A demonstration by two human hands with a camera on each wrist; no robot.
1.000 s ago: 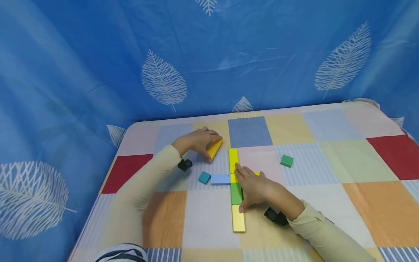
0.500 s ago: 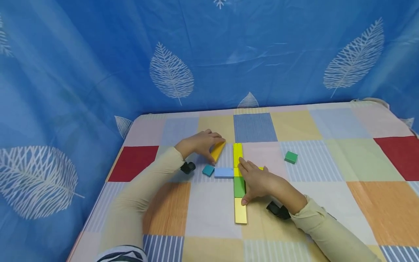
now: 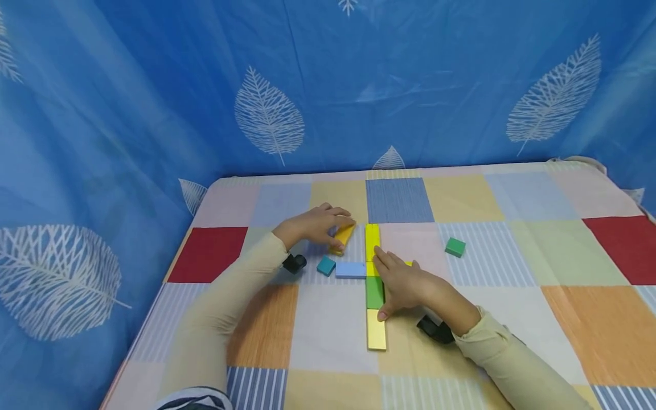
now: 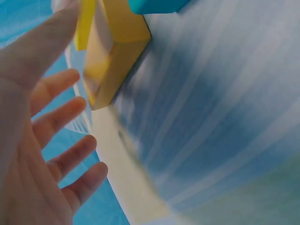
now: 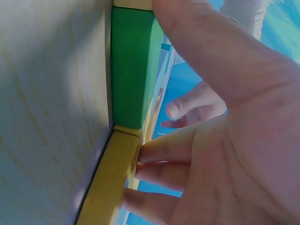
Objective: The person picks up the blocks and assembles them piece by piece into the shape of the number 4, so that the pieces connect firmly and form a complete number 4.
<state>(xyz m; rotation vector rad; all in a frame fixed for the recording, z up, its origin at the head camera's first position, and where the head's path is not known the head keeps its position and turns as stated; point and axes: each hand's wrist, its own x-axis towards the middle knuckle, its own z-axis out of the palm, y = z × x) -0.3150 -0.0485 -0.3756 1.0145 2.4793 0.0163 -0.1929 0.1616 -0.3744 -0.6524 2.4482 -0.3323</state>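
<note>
My left hand (image 3: 319, 223) holds a yellow-orange block (image 3: 344, 236) at the far left of a row of blocks, thumb at its near end and fingers over its far end. The left wrist view shows this thick block (image 4: 119, 56) with the thumb against it and the other fingers spread. My right hand (image 3: 405, 285) rests along the row with extended fingers. Its fingertips touch a yellow block (image 5: 105, 178), and its thumb lies by the joint of a green block (image 3: 374, 292) and a pale yellow block (image 3: 376, 330). A bright yellow block (image 3: 372, 242) forms the row's far end.
A light blue block (image 3: 351, 270) meets the row from the left, with a small teal block (image 3: 326, 266) beside it. To the right lies a small green block (image 3: 455, 247). A patchwork cloth (image 3: 333, 341) covers the table; a blue leaf-patterned curtain (image 3: 359, 85) hangs behind.
The yellow-orange block has turned slightly in my left hand, and the thumb has shifted over its near end. My right hand keeps its place on the row. The head view has shifted a little.
</note>
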